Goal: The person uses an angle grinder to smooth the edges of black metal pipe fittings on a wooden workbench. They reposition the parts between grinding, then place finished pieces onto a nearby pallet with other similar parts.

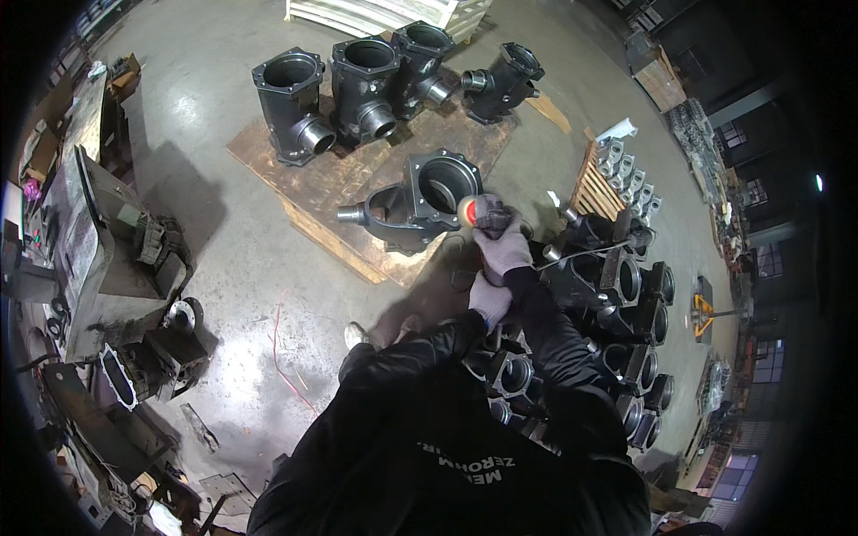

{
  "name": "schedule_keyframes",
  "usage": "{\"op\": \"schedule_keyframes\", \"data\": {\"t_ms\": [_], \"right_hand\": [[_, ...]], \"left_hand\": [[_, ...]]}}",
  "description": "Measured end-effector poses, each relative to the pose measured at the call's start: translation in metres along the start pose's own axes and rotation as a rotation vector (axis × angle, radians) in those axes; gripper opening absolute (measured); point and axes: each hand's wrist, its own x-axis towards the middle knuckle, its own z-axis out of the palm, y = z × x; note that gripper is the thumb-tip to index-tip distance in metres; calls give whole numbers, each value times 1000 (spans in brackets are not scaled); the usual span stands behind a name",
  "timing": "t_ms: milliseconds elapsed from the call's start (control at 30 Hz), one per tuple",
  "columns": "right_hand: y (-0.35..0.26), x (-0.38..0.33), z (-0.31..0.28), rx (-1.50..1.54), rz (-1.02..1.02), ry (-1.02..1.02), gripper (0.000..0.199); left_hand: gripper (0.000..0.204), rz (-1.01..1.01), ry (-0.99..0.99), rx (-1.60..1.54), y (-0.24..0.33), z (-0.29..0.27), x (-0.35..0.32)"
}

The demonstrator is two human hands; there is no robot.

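Both arms are stretched forward from the dark-sleeved torso, elbows bent a little. The right hand (503, 247), gloved in light grey, is held furthest out, its fingers (516, 260) curled tight in a fist-like grip. The left hand (489, 301), gloved alike, is tucked just behind those fingers, also clenched, wrists kept close together.

Background as I see it: four dark cast housings (357, 89) standing upright in a row on a brown board (313, 174) laid on the concrete floor (223, 250); a stack of similar dark castings (626, 295) at right; a wooden pallet (597, 183) bearing small grey parts (626, 170); a cluttered grey workbench (89, 241) at left.
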Motion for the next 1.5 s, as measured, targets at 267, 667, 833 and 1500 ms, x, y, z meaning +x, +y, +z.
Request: {"op": "schedule_keyframes", "data": {"t_ms": [267,667,833,1500], "right_hand": [[-15,13,-9,142,-177,-29,95],[-69,65,-10,169,-521,-359,98],[-87,109,-10,101,-582,-340,97],[57,121,-29,229,-384,-121,87]], "left_hand": [[60,105,63,-67,22,7,8],[49,313,376,-279,6,6,88],[26,270,598,59,16,7,144],[78,91,296,27,-28,116,104]]}}
